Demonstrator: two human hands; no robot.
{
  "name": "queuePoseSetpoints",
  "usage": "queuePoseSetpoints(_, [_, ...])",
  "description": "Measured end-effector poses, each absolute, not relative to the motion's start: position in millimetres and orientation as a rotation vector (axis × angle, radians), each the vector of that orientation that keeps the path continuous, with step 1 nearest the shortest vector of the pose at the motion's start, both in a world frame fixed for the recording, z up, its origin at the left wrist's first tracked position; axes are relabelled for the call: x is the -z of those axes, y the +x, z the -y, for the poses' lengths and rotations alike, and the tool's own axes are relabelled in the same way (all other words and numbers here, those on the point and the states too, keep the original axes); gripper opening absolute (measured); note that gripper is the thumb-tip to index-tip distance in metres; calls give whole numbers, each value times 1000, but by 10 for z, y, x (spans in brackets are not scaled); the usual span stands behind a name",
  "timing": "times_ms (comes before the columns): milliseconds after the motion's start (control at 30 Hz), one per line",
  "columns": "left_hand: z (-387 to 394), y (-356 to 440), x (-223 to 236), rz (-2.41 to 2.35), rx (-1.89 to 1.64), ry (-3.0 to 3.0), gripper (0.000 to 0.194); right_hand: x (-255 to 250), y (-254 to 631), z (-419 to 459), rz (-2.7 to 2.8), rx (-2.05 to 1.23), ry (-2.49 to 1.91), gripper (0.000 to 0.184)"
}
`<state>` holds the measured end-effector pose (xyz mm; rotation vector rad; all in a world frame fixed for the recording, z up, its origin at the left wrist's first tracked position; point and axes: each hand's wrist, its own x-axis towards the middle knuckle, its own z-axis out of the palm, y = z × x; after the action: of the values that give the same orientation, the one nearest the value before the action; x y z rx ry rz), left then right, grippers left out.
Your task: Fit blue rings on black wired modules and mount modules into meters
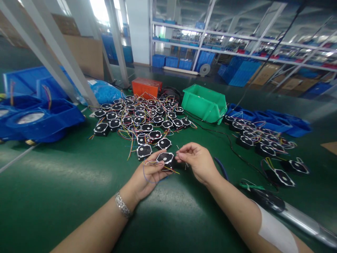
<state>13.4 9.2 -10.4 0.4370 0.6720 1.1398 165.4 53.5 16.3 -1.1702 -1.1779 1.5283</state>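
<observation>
My left hand [150, 169] grips a squarish black motor [164, 159] with a white edge and a pale round centre. Red, yellow and blue wires trail from it over the fingers. Close to the motor's right side, my right hand [196, 160] is closed in a pinch on thin metal pieces that look like long screws [186, 166]; their details are blurred. Just beyond the left hand lie several similar motors, the nearest motor [144, 151] almost touching its fingers.
Many wired motors [139, 114] cover the green surface ahead; another group [265, 150] lies right. Behind stand an orange box [146, 88] and green bin [204, 103]. Blue housings [52, 119] stand left. A silver-and-black cylindrical tool [297, 214] lies beside my right forearm. A black cable [229, 138] crosses the surface.
</observation>
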Motion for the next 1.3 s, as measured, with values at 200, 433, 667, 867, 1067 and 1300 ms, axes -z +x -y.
queuePoseSetpoints(200, [-89,125,113,-627,-1124,441,47,-167,1676,-513,1466,-1278,-1239,15])
queuePoseSetpoints(433, [-71,114,95,-640,-1160,466,47,-244,1707,-488,2087,-810,-1246,7])
queuePoseSetpoints(667, [-85,100,107,-621,-1171,498,47,-271,1726,-451,2178,-649,-1286,12])
queuePoseSetpoints(867, [-83,116,95,-638,-1163,490,48,-258,1673,-476,1661,-1108,-1347,12])
queuePoseSetpoints(1067, [-70,124,79,-655,-1148,476,49,-235,1659,-469,1756,-972,-1417,7])
queuePoseSetpoints(1300, [-92,106,135,-638,-1176,467,48,-286,1709,-456,2181,-714,-1155,18])
